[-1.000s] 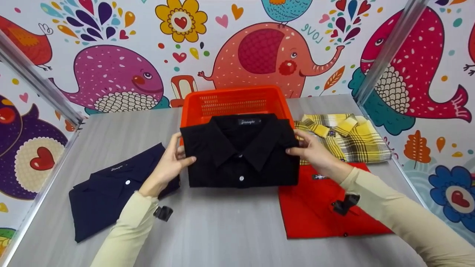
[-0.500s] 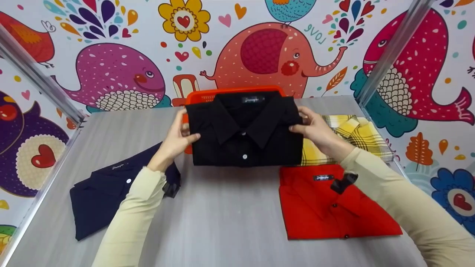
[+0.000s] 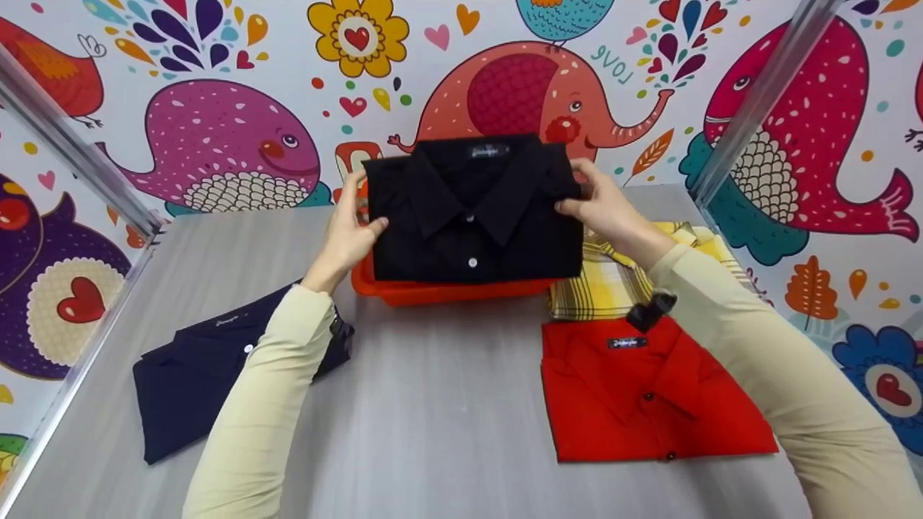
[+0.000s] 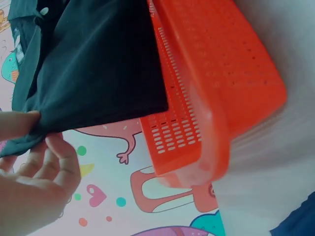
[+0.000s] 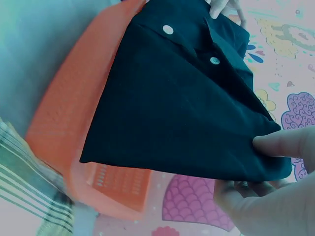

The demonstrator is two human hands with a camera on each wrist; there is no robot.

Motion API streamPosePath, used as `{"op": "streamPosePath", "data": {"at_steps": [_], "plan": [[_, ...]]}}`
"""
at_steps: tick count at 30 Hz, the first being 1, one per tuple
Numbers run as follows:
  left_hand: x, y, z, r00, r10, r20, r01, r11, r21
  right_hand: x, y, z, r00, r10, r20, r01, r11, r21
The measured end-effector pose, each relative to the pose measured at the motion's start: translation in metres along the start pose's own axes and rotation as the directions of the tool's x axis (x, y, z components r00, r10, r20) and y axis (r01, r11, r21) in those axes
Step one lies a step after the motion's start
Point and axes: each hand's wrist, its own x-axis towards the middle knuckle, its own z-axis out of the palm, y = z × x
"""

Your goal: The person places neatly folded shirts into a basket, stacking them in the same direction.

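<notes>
A folded black shirt with a collar and white buttons is held up over the orange-red plastic basket. My left hand pinches its left side, thumb on the front and fingers behind. The right side is gripped the same way by my right hand. In the left wrist view the shirt hangs above the perforated basket, with the left hand at its edge. The right wrist view has the thumb and fingers of the right hand around a shirt corner. Most of the basket's inside is hidden.
On the table, a folded navy shirt lies at the left. A folded red shirt is at the right, with a folded yellow plaid shirt behind it. A patterned wall stands behind the basket.
Both hands have carried the black shirt up and away from me, from the basket's near side to over it. The other shirts lie where they were.
</notes>
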Motion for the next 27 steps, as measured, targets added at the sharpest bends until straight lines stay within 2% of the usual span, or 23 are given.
{"op": "streamPosePath", "data": {"at_steps": [4,9,12,20,27], "plan": [[0.008,-0.001,-0.001,1.000,0.013,0.006,-0.013,0.999,0.035,0.012,-0.005,0.001,1.000,-0.016,-0.019,0.015,0.998,-0.059],[0.011,-0.009,0.001,1.000,-0.021,0.021,0.018,0.989,0.149,0.023,0.002,0.005,1.000,-0.014,-0.009,0.013,0.996,-0.084],[0.012,-0.012,0.002,1.000,-0.018,0.018,0.014,0.980,0.196,0.028,0.007,0.006,1.000,-0.017,-0.011,0.016,0.996,-0.087],[0.014,-0.017,0.000,1.000,0.027,-0.014,-0.023,0.976,0.215,0.034,0.012,0.010,0.999,-0.045,-0.019,0.043,0.992,-0.116],[0.009,-0.030,0.003,1.000,-0.012,0.005,0.010,0.967,0.255,0.038,0.031,0.014,1.000,0.006,0.030,0.002,0.969,-0.248]]}}
